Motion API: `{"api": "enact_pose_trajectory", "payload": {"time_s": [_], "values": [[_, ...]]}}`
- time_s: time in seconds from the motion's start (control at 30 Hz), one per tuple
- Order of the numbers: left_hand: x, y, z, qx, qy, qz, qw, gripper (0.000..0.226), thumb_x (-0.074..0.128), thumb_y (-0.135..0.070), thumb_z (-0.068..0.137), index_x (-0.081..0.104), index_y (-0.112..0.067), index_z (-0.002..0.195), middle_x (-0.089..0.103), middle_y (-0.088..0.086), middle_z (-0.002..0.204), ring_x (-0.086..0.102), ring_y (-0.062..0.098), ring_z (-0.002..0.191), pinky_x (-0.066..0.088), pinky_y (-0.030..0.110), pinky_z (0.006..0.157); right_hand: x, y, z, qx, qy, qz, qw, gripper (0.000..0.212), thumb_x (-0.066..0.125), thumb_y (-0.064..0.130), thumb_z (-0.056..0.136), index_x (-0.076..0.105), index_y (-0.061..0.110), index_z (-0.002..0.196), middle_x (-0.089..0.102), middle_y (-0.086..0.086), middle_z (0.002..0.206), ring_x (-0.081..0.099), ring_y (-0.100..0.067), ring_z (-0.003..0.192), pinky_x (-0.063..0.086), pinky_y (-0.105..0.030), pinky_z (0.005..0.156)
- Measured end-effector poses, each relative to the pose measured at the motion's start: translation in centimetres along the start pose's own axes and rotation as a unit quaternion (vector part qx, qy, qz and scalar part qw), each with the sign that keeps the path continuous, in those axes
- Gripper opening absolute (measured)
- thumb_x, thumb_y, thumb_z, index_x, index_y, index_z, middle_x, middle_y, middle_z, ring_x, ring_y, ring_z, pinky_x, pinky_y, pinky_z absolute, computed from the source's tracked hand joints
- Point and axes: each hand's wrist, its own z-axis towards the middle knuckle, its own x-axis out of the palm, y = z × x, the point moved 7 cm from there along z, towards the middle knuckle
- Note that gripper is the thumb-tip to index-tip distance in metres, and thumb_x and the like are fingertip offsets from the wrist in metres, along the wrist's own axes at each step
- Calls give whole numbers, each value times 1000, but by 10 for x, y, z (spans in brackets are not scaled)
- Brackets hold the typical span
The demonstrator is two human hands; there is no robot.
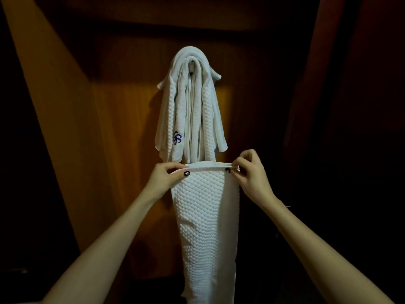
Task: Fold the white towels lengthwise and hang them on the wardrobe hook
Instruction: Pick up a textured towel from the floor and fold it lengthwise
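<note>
Head view, items listed nearest first.

1. Left hand [163,176] and right hand [252,174]: raised at equal height, well apart. Fingers [173,166] of each are clamped on a top corner of item 2, thumb in front.
2. Folded towel [203,216]: white, waffle-textured, narrow. It is held taut along its top edge, just below item 3, and hangs past the bottom of the view; its lower end is not visible.
3. Hung towels [190,110]: several white lengths draped over the hook, ends uneven. One carries a blue monogram [177,138].
4. Hook [192,65]: small and metal, almost buried under cloth.

Risks, as judged:
- The hook looks crowded. Another layer may sit on cloth rather than metal and slide off.
- Lifting item 2 over the top could brush item 3 and drag a length down.
- Easing either pinch early would likely let the lengthwise fold open.
- Draping it off-centre would let the longer side pull it to the floor.

Surface and room:
- Wardrobe back panel [122,119]: orange-brown wood, lit in a slanting band.
- Sides and top are in deep shadow, with a dark reddish panel at right.
- No bench or floor is in view.
</note>
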Motion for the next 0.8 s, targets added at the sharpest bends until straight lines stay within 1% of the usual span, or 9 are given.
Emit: {"api": "enact_pose_trajectory", "payload": {"time_s": [0.03,0.1,0.17,0.27,0.33,0.4,0.6,0.7,0.8], "values": [[-1,1,0,1,-12,-6,1000,15,75,-4,77,72,-19,78,68,-8,75,61,-6,70,45,9,65,-2,3,0,-24,1,2,1000,8,69,12,87,64,8,83,56,1,106,50,-17,106,43,-33,88],[0,3,-1,-7,-20,-18,1000,16,75,-3,77,71,-18,76,67,-6,74,61,-5,69,46,10,64,-8,5,2,-48,-3,6,999,4,69,8,86,65,7,84,64,1,102,50,-19,114,40,-40,95],[2,5,0,-14,-4,-32,999,18,72,-1,79,71,-19,80,68,-7,78,63,-5,72,47,11,65,-15,4,3,-52,-16,9,998,5,69,6,85,65,7,83,64,0,90,54,-18,104,42,-39,89],[3,7,1,-8,-9,-32,999,19,72,0,79,71,-19,79,69,-10,76,63,-6,73,46,9,67,-21,3,4,-72,-13,-4,997,8,69,7,85,64,9,80,58,0,77,49,-19,90,40,-30,76],[4,7,3,-6,-30,-31,999,17,74,0,77,70,-16,76,67,-7,73,61,-6,69,45,8,66,-22,3,5,-79,3,-9,997,7,69,6,85,64,8,80,58,0,77,48,-19,86,40,-25,71],[7,8,5,-10,-35,-31,999,14,73,1,77,69,-12,76,65,-2,73,59,-7,66,44,8,64,-23,0,7,-77,8,-15,997,7,68,4,86,64,6,80,59,-2,78,51,-19,80,42,-29,68],[15,-3,12,4,17,0,1000,10,72,1,79,70,-9,80,66,-3,75,59,-8,66,44,7,66,-34,-10,1,-55,-8,4,998,10,65,1,87,64,9,80,59,-1,78,56,-12,71,40,-21,62],[16,-12,17,22,5,28,999,8,75,1,76,69,-3,78,62,-2,67,54,-7,58,41,8,61,-39,-9,0,-66,-5,-10,998,8,65,2,87,64,8,82,62,-2,79,59,-15,74,45,-28,62],[13,-15,22,28,-6,48,998,15,78,0,73,65,-6,71,57,-2,61,48,-6,51,36,9,54,-45,-5,0,-79,-4,-23,997,5,66,2,87,66,7,85,64,-4,81,62,-18,76,49,-35,65]]}}
